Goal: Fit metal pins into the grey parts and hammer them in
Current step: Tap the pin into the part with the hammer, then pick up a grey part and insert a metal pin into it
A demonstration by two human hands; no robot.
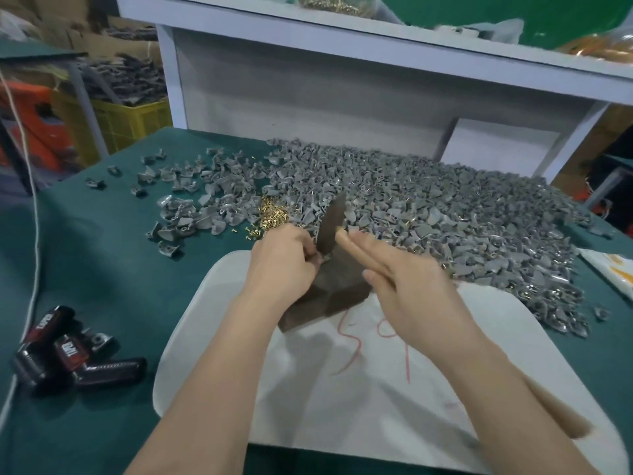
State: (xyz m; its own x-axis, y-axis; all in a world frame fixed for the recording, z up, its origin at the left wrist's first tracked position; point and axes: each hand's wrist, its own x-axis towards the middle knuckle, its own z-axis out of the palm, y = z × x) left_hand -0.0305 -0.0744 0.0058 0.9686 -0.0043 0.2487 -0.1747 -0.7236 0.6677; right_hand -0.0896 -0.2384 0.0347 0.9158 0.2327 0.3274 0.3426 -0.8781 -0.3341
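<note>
White pad [445,406] lay at worktop's near edge w/ dark block [329,296] on it. L hand [281,258] pinched a small grey part [323,258] on the block: light, stiff, prob. slippery, so hold by its sides. R hand [411,286] gripped the hammer [330,228] by its handle, head raised. Pins [274,214] lay just beyond.

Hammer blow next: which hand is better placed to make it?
The right hand: it grips the hammer, raised over the dark block, while the left hand pinches the grey part there.
</note>
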